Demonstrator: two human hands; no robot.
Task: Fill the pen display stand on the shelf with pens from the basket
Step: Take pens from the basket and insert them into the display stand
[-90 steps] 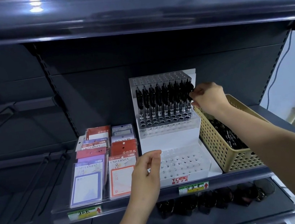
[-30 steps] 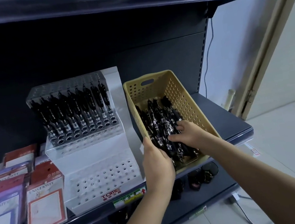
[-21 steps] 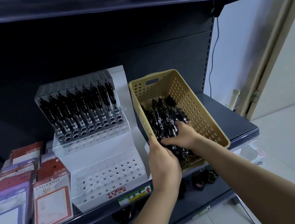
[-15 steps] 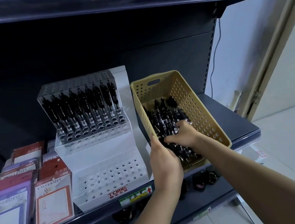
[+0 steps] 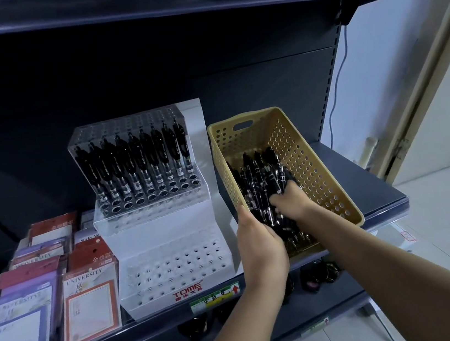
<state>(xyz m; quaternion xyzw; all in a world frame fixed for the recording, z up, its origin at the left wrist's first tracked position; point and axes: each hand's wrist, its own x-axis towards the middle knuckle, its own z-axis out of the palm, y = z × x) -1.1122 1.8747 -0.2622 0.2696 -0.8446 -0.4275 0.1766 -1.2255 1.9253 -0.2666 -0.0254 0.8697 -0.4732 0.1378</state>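
Right hand (image 5: 288, 200) reaches down into the yellow basket (image 5: 332, 184), knuckles up and fingers curled in among the loose black pens (image 5: 259, 174). It seems to be closing on a small bunch, though the fingertips are buried in the heap and I cannot tell how many it has. The left hand (image 5: 259, 240) grips the basket's near left wall, thumb inside the rim, and steadies it on the shelf (image 5: 364, 185). The pen display stand (image 5: 173, 267) sits just beside the basket on its left. One row of standing pens (image 5: 135, 159) fills part of its upper tier, and the holes in front of that row and across the lower tier are bare. To do this pick well, the right hand should take only a few pens at once and bring them parallel, tips the same way, so each can be fed point-down into a hole without fumbling. Lifting straight up will stop clips snagging on the pile or on the perforated wall. The left hand's hold matters, since the basket overhangs the shelf's front edge a little and a tug could tip it. Filling the next bare row from back to front would avoid knocking the pens already standing.
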